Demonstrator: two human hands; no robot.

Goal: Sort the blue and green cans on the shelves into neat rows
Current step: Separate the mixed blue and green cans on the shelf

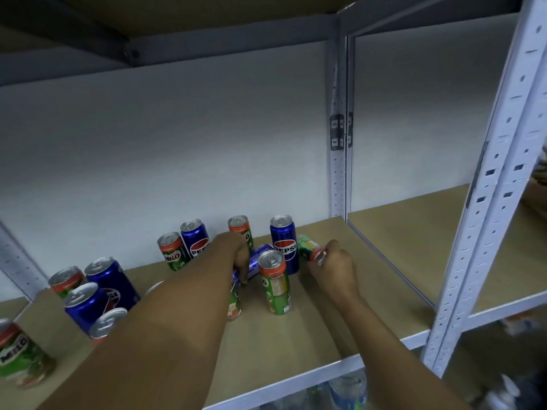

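Both bare arms reaching forward, left hand [240, 255] grip curled downward, right hand [336, 269] grip curled

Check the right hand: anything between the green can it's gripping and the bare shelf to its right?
Nothing visible. The right hand grips a tilted green can at the right end of the cluster, beside the upright blue can. The shelf board to its right looks bare up to the rear post.

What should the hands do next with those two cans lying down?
Probably stand them up. The left hand grips a blue can lying on its side, and the right hand holds a tipped green can by its top. The other cans nearby stand upright, so these two likely get set upright in matching rows.
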